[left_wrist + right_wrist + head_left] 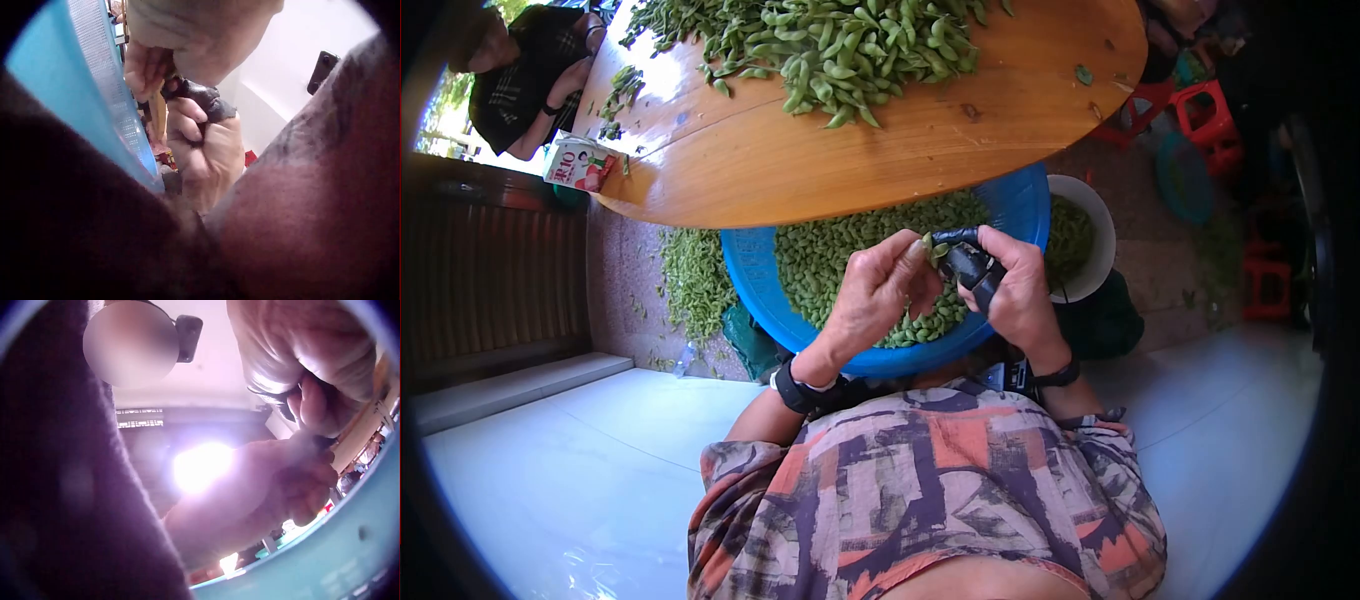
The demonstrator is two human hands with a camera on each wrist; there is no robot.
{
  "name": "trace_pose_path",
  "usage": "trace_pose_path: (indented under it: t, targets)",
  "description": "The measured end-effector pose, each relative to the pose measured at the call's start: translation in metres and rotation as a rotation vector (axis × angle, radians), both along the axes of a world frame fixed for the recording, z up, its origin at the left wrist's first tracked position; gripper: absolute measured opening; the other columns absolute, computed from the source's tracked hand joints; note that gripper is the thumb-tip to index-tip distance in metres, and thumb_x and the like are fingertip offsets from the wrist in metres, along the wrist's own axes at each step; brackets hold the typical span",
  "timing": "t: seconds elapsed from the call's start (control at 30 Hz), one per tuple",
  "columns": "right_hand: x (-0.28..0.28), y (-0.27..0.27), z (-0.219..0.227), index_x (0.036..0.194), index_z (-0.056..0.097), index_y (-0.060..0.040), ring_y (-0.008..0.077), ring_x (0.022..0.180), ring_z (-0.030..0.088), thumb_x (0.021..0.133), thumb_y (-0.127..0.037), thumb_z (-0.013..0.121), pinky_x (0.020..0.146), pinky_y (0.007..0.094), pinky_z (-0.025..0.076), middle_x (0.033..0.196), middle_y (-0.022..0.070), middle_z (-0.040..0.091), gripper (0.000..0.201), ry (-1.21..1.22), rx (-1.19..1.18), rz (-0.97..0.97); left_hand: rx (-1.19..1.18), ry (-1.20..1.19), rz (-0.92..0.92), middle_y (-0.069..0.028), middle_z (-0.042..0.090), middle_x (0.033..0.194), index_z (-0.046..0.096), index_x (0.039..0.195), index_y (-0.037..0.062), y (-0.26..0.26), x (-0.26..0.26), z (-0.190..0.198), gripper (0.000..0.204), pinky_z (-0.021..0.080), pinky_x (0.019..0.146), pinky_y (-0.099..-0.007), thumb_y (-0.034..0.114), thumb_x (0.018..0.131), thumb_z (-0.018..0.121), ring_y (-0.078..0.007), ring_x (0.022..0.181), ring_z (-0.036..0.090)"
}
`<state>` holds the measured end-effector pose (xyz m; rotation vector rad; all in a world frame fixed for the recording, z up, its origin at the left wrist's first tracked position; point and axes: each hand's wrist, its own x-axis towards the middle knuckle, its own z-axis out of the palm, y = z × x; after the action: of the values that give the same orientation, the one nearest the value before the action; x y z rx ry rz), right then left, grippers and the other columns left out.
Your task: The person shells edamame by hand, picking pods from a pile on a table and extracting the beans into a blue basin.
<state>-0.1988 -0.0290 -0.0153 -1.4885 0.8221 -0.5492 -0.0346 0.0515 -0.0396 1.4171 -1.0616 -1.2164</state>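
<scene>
My left hand point(880, 290) pinches a green soybean pod point(937, 248) between thumb and fingers, over the blue basket point(745, 285). Facing it from the right, my right hand point(1022, 290) has black coverings point(968, 264) on its thumb and forefinger, which close on the pod's other end. Below both hands, shelled green soybeans point(830, 265) fill much of the basket. The left wrist view shows the left hand point(206, 31) above the right hand point(206, 150); the pod is mostly hidden there. Glare washes over the left hand point(269, 487) in the right wrist view.
A wooden table point(880, 160) beyond the basket bears a heap of unshelled pods point(850, 50) and a printed carton point(582, 163). A white bucket point(1102, 235) stands right of the basket; empty pods point(695, 280) lie on the floor to its left. Another person point(525, 75) sits at far left.
</scene>
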Motion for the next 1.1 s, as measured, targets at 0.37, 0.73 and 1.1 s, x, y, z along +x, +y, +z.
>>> trace_pose_path:
  t: [0.37, 0.73, 1.1]
  targets:
    - [0.004, 0.006, -0.017, 0.098, 0.061, 0.0005, 0.0345, 0.072, 0.06, 0.068, 0.009, 0.059, 0.061, 0.0395, 0.047, 0.08, 0.0145, 0.055, 0.031, -0.015, -0.67, 0.033, 0.121, 0.474, -0.004, -0.0059, 0.061, 0.07, 0.058, 0.089, 0.0018, -0.001, 0.006, -0.001, 0.016, 0.045, 0.049, -0.0234, 0.011, 0.097, 0.048, -0.013, 0.057, 0.058]
    - [-0.007, -0.012, -0.033, 0.105, 0.062, 0.0011, 0.0011, 0.059, 0.049, 0.096, -0.018, 0.052, 0.049, 0.017, 0.038, 0.072, -0.0037, 0.055, 0.023, -0.348, 0.318, 0.088, 0.036, 0.844, 0.132, -0.0104, 0.065, 0.076, 0.059, 0.091, 0.0012, -0.001, -0.008, -0.008, 0.012, 0.047, 0.05, -0.025, 0.01, 0.095, 0.052, -0.0149, 0.058, 0.06]
    - [0.004, -0.003, -0.025, 0.099, 0.062, 0.0001, 0.0397, 0.075, 0.057, 0.071, 0.005, 0.061, 0.064, 0.0394, 0.047, 0.082, 0.0174, 0.055, 0.028, 0.004, -0.658, 0.069, 0.081, 0.545, 0.107, -0.0029, 0.059, 0.075, 0.058, 0.099, 0.0013, 0.004, 0.0, -0.017, 0.013, 0.035, 0.048, -0.0213, 0.009, 0.094, 0.049, -0.0082, 0.054, 0.047]
